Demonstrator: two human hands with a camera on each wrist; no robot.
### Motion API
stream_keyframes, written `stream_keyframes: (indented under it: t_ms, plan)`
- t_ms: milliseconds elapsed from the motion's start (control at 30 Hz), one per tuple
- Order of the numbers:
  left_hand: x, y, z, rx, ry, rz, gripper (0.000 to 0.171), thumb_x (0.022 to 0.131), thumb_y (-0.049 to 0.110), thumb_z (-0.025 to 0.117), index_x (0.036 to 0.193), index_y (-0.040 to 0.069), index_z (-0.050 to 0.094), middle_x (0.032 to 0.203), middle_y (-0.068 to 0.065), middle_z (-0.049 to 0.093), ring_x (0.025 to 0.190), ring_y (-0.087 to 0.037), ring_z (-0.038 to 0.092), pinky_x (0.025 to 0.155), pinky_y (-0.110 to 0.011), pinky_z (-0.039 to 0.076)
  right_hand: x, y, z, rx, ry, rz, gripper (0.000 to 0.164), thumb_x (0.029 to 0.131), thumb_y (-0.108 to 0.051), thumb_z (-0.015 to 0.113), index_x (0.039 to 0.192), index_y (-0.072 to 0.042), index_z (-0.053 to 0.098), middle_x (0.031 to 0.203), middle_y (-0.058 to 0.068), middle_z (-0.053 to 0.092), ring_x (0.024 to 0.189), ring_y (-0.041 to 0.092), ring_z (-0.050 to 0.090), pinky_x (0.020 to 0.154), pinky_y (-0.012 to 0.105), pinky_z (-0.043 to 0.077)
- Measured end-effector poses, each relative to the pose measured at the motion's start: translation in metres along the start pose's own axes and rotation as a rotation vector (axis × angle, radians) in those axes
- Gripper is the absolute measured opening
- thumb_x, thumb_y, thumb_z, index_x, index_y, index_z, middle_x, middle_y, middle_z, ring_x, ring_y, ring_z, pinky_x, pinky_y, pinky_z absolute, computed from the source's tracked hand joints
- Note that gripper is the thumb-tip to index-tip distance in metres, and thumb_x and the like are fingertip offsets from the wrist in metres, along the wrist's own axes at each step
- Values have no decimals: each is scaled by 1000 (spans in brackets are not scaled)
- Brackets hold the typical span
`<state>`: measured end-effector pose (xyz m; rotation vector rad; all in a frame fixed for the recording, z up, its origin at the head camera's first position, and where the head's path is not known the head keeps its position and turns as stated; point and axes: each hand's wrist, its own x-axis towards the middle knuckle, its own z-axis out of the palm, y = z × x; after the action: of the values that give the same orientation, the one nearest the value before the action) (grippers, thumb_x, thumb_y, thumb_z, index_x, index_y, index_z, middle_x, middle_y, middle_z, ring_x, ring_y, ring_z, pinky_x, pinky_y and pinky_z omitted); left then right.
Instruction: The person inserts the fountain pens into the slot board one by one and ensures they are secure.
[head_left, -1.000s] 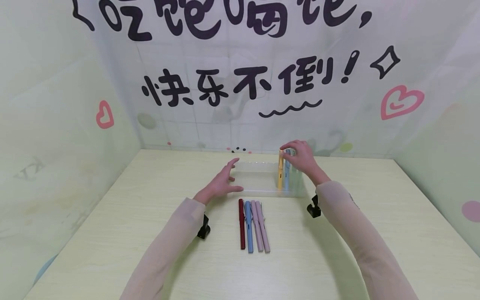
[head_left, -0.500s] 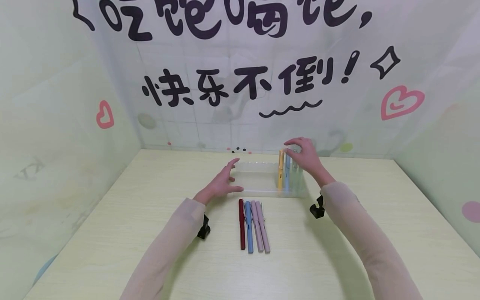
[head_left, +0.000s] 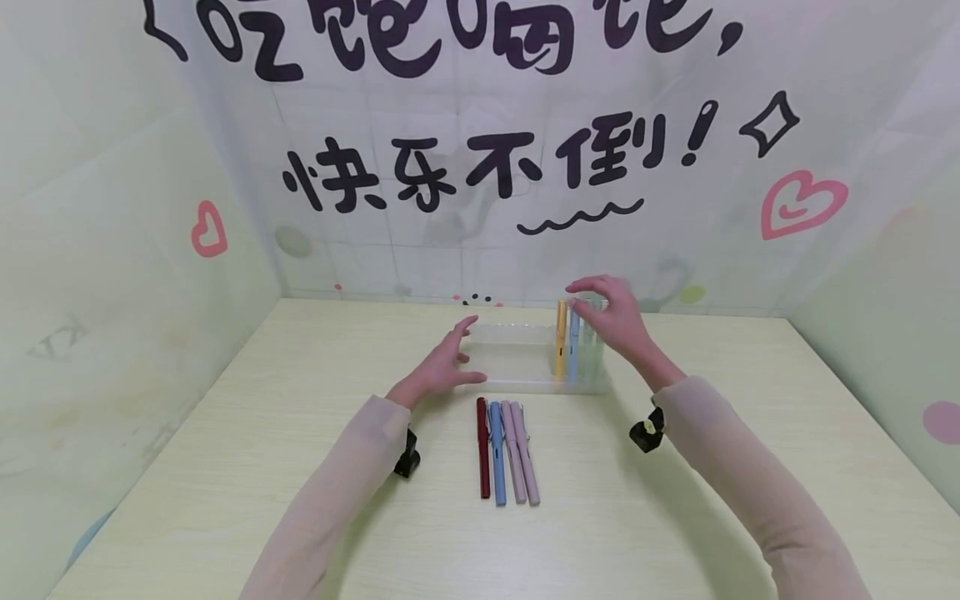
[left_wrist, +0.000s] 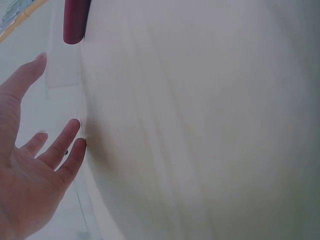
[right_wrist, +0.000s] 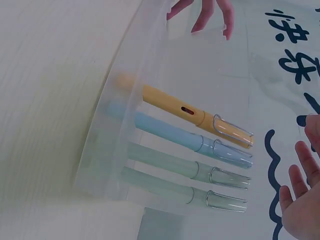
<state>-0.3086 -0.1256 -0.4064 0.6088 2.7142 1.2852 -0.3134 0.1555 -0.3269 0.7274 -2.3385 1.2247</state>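
Observation:
A clear pen rack [head_left: 517,387] stands toward the back of the table. In it stand a yellow pen [right_wrist: 175,106], a light blue pen [right_wrist: 170,131] and two pale green pens [right_wrist: 165,160], all upright at its right end. My right hand [head_left: 617,315] is just above these caps, thumb and fingers apart, holding nothing. My left hand [head_left: 441,367] stays at the rack's left end with fingers spread. In front of the rack lie a dark red pen [head_left: 483,450], a blue pen [head_left: 498,454] and two lilac pens [head_left: 521,454], side by side.
A printed cloth backdrop [head_left: 450,275] with black lettering rises behind the table [head_left: 337,350], and cloth walls stand at both sides. Black wrist cameras hang below each cuff.
My right hand has let go of the yellow pen's cap and drawn a little to the right, its forearm shifting right too. The yellow pen stays standing; my left hand holds still.

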Motion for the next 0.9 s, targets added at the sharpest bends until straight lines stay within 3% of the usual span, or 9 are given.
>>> stream_keyframes:
  t_ms: [233,433,633,900]
  plan:
    - [0,2,0,-1,9,-12,98,71,17,75,141,26,8,139,-17,23,101,-30,51,85,-43,41,-12,-15,5,105,-40,-17,19,83,-6,59,100,3,62,103,14,59,100,26,48,86,48,36]
    - [0,2,0,4,9,-17,97,71,17,75,141,26,8,139,-17,22,101,-30,51,85,-43,41,-28,-46,9,169,-146,113,20,86,-5,55,102,8,58,104,20,56,94,30,52,81,40,44]
    - [1,2,0,1,6,-19,97,71,18,74,141,27,8,139,-17,22,102,-30,51,85,-43,41,-43,-48,23,179,-290,146,20,86,-3,55,102,7,59,95,17,60,84,27,56,72,29,48]
    - [0,1,0,-7,8,-9,98,70,17,75,141,25,8,139,-18,22,102,-31,51,84,-43,41,-62,-43,40,174,-445,191,21,84,-3,57,101,8,59,85,12,61,77,25,56,65,29,47]
